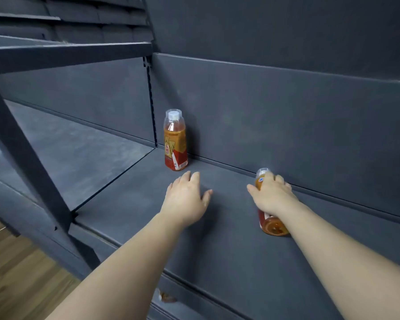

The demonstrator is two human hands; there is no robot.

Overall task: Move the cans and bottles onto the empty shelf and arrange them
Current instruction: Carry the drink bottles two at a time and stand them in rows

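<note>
Curling round the tilted orange bottle [274, 226], my right hand [273, 195] is gripping it over the dark shelf [217, 250], close to the back panel [286, 116], while my left hand [187, 197] is reaching alongside with fingers spread, holding nothing, and a second bottle [174, 140] is standing upright against that panel.
</note>
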